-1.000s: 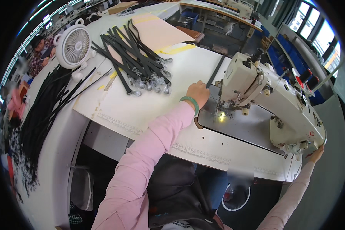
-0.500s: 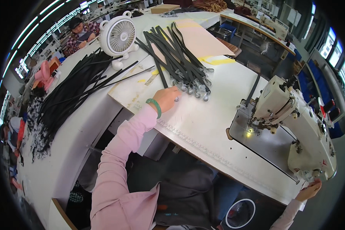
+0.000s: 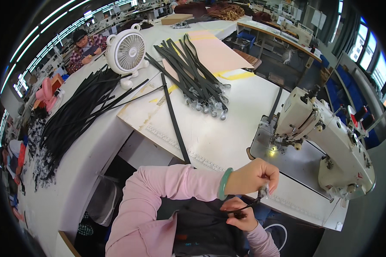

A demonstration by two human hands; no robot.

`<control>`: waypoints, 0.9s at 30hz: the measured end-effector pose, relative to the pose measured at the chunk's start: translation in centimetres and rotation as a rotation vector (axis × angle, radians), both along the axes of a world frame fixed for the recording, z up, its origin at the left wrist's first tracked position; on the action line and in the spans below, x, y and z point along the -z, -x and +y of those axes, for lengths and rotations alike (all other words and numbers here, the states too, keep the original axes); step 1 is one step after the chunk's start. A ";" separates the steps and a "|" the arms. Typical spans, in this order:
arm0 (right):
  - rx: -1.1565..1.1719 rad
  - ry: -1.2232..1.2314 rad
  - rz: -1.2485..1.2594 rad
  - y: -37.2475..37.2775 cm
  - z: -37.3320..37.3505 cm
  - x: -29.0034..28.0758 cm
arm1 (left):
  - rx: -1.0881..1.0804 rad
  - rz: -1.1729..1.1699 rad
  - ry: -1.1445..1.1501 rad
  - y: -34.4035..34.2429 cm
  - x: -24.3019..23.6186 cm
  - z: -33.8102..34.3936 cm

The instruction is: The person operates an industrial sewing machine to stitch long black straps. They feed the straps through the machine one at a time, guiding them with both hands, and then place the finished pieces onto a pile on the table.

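Observation:
My left hand (image 3: 254, 174), with a green bangle at its wrist, is closed on the clear-wrapped metal end (image 3: 264, 191) of a black strap (image 3: 174, 118). The strap's long part lies across the white table, and its middle passes out of sight behind my left forearm. Just below, my right hand (image 3: 243, 217) pinches the strap near that same end, over my dark apron. Further back on the table lies a bundle of black straps (image 3: 197, 73), their wrapped ends toward me. A sewing machine (image 3: 319, 132) stands to the right of my hands, its lamp lit.
Another black strap (image 3: 276, 103) lies beside the machine's needle area. A white fan (image 3: 126, 51) stands at the far left of the table (image 3: 231, 132). Many more black straps (image 3: 81, 103) hang over the left surface. Someone in a checked top (image 3: 86, 50) sits beyond.
My left hand has drawn one strap from the bundle toward me, rightward and down. My right hand has come from the machine's right end to meet it.

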State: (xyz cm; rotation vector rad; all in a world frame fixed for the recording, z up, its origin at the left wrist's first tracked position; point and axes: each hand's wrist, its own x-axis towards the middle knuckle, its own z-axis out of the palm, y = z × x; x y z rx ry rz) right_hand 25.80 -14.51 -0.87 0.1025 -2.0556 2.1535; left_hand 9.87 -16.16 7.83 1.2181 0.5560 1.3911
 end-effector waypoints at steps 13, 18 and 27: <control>0.524 0.496 -0.187 -1.4 -3.8 2.6 | -1.197 1.166 -0.041 13.9 8.0 6.3; 0.507 0.518 -0.143 -1.9 -2.7 2.4 | -0.674 1.584 -0.161 7.5 4.5 0.8; 0.537 0.282 -0.053 -1.5 -1.8 0.4 | -0.648 1.632 -0.417 6.6 8.8 7.7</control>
